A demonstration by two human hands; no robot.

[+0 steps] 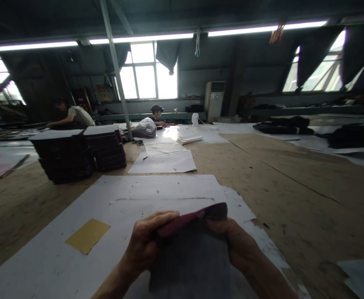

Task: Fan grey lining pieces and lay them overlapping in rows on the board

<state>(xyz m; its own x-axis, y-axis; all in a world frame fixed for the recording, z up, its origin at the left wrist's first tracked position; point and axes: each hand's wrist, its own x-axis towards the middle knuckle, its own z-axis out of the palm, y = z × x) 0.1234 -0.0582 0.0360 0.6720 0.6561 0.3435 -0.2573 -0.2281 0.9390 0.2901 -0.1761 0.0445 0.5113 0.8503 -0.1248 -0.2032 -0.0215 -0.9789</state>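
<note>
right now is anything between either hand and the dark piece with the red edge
Nothing visible: the left hand and right hand both hold the dark piece directly, one at each side near its upper edge. The yellow card lies off to the left on the white paper, not between them.

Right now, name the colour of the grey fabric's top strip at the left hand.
The top strip is dark maroon, clearest in the head view.
</note>
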